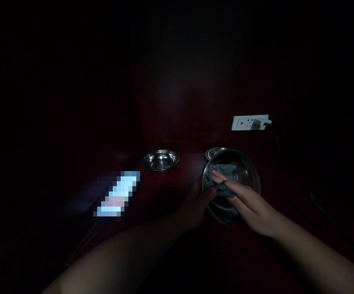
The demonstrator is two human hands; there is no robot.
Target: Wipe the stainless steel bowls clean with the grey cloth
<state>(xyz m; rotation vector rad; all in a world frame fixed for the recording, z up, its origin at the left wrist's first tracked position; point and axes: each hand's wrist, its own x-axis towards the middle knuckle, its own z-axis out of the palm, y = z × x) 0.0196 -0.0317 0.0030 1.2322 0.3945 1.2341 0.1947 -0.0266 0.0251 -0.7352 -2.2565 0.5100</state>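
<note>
A shiny metal bowl is held tilted, its opening facing me. My left hand grips its left rim, with the thumb over the edge and the other fingers hidden behind. Inside the bowl lies a grey-green cloth with a mesh-like texture. Over the cloth, my right hand presses it against the inner wall near the left side, fingers partly wrapped in it.
A smaller metal bowl stands on the dark red table to the left. Ringed metal dishes sit behind the held bowl. A bright, pixelated screen is at left. The wall has a white socket with a plugged-in adapter.
</note>
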